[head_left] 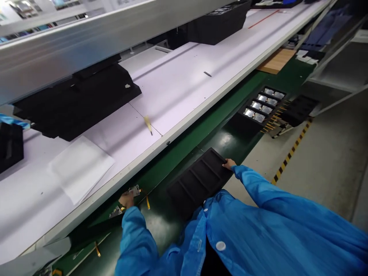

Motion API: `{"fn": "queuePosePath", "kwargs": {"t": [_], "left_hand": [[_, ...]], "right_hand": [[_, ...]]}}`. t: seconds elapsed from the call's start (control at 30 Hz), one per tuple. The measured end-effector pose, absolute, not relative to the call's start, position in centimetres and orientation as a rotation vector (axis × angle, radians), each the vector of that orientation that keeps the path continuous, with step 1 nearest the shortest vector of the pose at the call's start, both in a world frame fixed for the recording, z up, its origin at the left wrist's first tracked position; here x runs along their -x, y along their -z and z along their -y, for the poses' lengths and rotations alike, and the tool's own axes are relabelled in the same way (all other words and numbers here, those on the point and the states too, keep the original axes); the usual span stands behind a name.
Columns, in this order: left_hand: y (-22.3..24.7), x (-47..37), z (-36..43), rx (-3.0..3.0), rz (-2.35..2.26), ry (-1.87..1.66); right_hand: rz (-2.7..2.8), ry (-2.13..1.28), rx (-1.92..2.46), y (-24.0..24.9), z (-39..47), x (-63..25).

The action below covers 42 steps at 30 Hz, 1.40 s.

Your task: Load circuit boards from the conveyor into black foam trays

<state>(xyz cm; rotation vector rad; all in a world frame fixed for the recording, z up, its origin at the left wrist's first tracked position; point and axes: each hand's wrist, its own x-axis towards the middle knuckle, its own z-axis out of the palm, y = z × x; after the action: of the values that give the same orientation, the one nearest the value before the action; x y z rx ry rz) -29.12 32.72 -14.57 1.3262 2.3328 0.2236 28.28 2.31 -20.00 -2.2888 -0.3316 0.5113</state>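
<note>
A single head-worn camera is looking forward and down from above the wearer's blue jacket (258, 226), which is filling the near right at close range. The left hand (126, 199) and right hand (229, 164) are appearing at arm's reach. The line of sight is running obliquely across the white worktop (178, 92), which is extending from near left to far right.

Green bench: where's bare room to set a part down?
Between the black tray in the right hand and the filled tray; also between the black tray and the left sleeve. Crowded around the left hand: silver parts, orange strip.
</note>
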Motion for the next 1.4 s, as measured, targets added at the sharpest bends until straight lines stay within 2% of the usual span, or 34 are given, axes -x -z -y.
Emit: {"fn": "queuePosePath", "kwargs": {"t": [0.2, 0.27, 0.33, 0.43, 0.53, 0.73, 1.03, 1.4], "left_hand": [[15.6, 22.5, -26.2, -1.362, -2.187, -0.618], [16.1, 18.5, -21.8, -1.216, -2.011, -0.921], [16.0, 14.2, -17.2, -1.151, -1.758, -1.067], [14.8, 8.5, -11.6, -1.129, -1.486, -1.040], [12.9, 4.8, -8.7, -1.130, -1.324, -0.941], [10.3, 0.9, -8.8, -1.211, -1.246, -0.747], [11.9, -4.3, -7.9, -1.255, -1.270, -0.711], [13.5, -8.5, -8.3, -0.985, -1.073, -0.515]], "right_hand": [[0.500, -0.621, 2.396, 18.8, -2.5, -27.0], [0.720, -0.545, 2.351, 18.0, -2.9, -24.8], [0.985, -0.476, 2.166, 16.9, -3.4, -21.5], [1.167, -0.613, 1.787, 15.0, -4.2, -16.3], [1.133, -0.740, 1.619, 13.5, -4.6, -14.1], [1.020, -0.927, 1.573, 12.5, -3.5, -18.7], [1.194, -0.930, 1.594, 12.3, -0.8, -24.0], [0.917, -1.042, 1.623, 15.7, -0.1, -27.7]]}}
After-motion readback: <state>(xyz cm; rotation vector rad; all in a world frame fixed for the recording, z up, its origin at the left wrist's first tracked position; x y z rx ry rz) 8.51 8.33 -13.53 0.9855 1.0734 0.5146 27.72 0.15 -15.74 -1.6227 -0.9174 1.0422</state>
